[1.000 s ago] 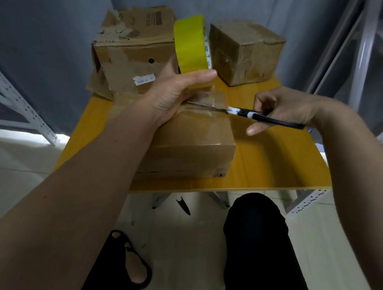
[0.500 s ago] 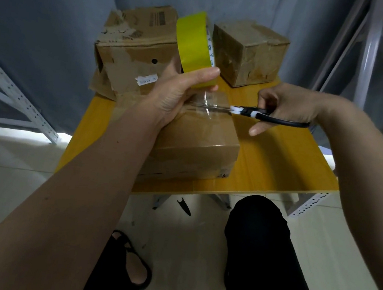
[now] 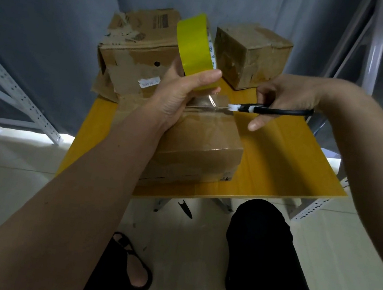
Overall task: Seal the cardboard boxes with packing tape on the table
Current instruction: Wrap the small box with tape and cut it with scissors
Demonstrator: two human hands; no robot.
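While you sit at the yellow desk (image 3: 280, 160), three cardboard boxes stand on it. Your box (image 3: 200, 146) is the near one, at the middle of the desk, with clear tape already shining on its top. Behind it on the left is a torn box (image 3: 136, 58) with a small white label, and behind on the right, apart from both, is a small box (image 3: 252, 53).

Your left hand (image 3: 179, 95) is above the far end of the near box, and its fingers and thumb are closed around the lower part of the yellow tape roll (image 3: 195, 46), which stands upright. A clear strip (image 3: 206, 101) goes from the roll down to the box top.

Your right hand (image 3: 285, 96) has its fingers curled around the black knife (image 3: 269, 110); one finger points down to the desk. The knife lies nearly level, and its white tip touches the strip at the right edge.
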